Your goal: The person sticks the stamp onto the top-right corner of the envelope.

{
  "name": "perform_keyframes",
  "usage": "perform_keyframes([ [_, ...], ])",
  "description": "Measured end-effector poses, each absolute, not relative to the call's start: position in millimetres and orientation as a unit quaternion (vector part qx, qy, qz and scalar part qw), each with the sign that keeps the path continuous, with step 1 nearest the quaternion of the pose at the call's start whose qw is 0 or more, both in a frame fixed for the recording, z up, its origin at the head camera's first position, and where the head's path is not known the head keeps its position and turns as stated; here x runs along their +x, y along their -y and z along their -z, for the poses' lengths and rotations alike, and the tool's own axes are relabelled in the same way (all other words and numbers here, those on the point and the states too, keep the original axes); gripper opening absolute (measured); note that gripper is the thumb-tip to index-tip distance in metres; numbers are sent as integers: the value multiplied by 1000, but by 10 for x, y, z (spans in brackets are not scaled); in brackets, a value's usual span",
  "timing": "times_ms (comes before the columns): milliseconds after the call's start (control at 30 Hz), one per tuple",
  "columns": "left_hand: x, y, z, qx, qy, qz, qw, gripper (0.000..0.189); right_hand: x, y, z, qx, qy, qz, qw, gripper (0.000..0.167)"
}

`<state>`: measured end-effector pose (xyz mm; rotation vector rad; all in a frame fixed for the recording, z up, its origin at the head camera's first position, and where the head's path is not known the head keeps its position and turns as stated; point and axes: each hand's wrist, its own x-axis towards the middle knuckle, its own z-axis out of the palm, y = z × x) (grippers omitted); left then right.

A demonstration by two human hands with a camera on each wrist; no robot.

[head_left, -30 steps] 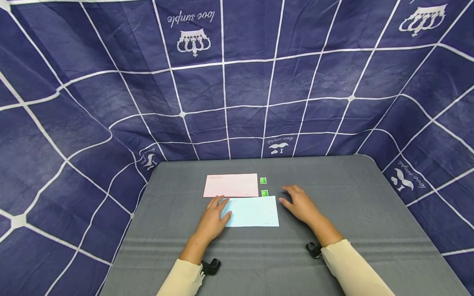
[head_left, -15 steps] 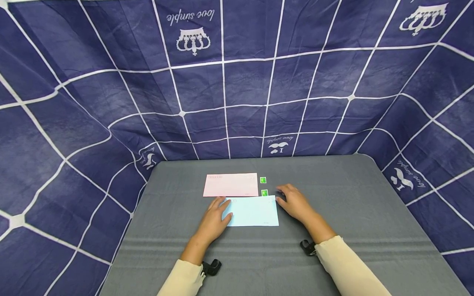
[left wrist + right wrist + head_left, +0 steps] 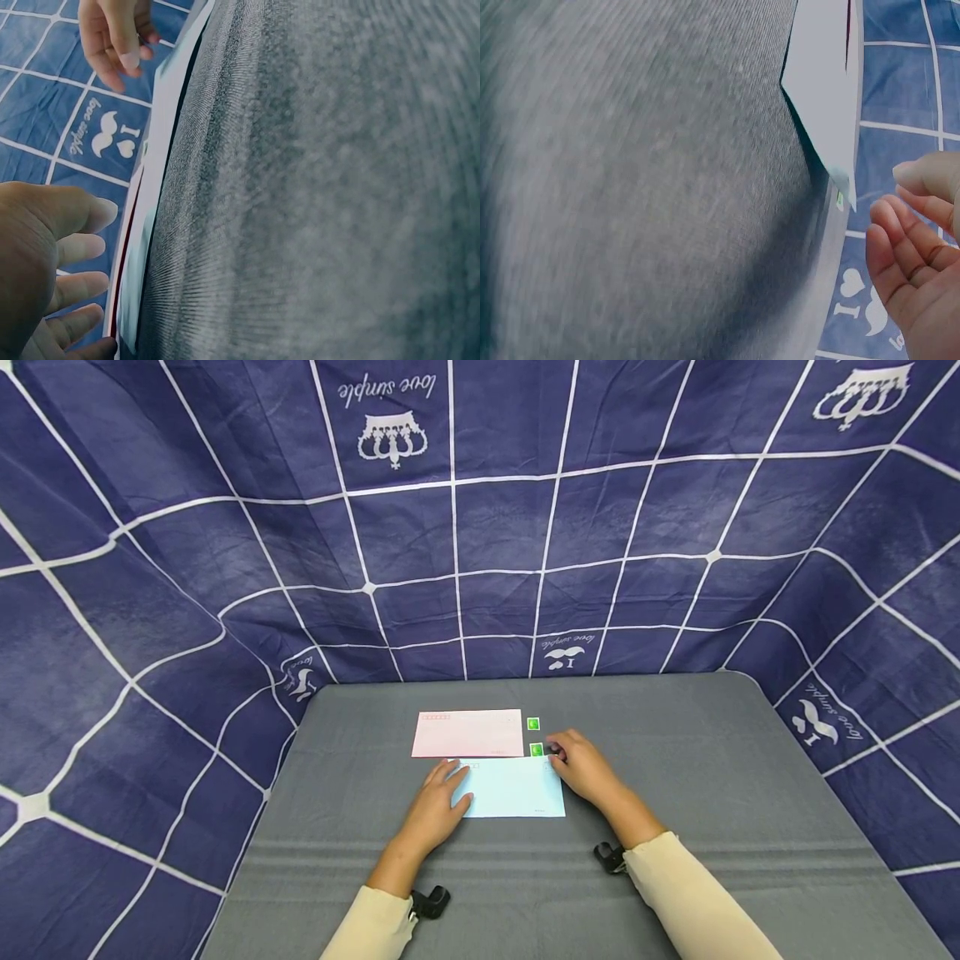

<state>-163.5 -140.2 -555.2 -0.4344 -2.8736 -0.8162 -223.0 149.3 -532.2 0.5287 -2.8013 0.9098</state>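
In the head view a pale blue envelope (image 3: pixel 517 789) lies on the grey table. My left hand (image 3: pixel 431 806) rests at its left end, fingers spread and thumb over the lower edge. Beside the far right corner of that envelope hovers my right hand (image 3: pixel 588 772), its fingers loosely bent. Nearest those fingertips is a small green stamp (image 3: pixel 536 749); a second green stamp (image 3: pixel 533 723) lies farther back. The right wrist view shows nothing between the thumb and fingers of the right hand (image 3: pixel 919 262), and the blue envelope (image 3: pixel 821 97) ends just short of them.
Behind the blue envelope lies a pink envelope (image 3: pixel 467 732), its near edge close along the blue one. The grey cloth-covered table (image 3: pixel 720 735) is walled at the back and sides by a blue curtain (image 3: pixel 592 527) with white grid lines.
My right hand has moved left, from beyond the blue envelope's right side to its far right corner, close to the nearer stamp. The left hand stays almost in place.
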Motion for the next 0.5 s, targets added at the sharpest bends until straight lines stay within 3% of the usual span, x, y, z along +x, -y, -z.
perform_keyframes([
  [200,-1644,1403,5559,-152,950,264,68,48,-2288,-1407,5362,176,925,-328,78,27],
  [500,-1648,1405,5560,-148,954,259,29,49,-2334,-1336,5418,143,927,-341,63,25],
])
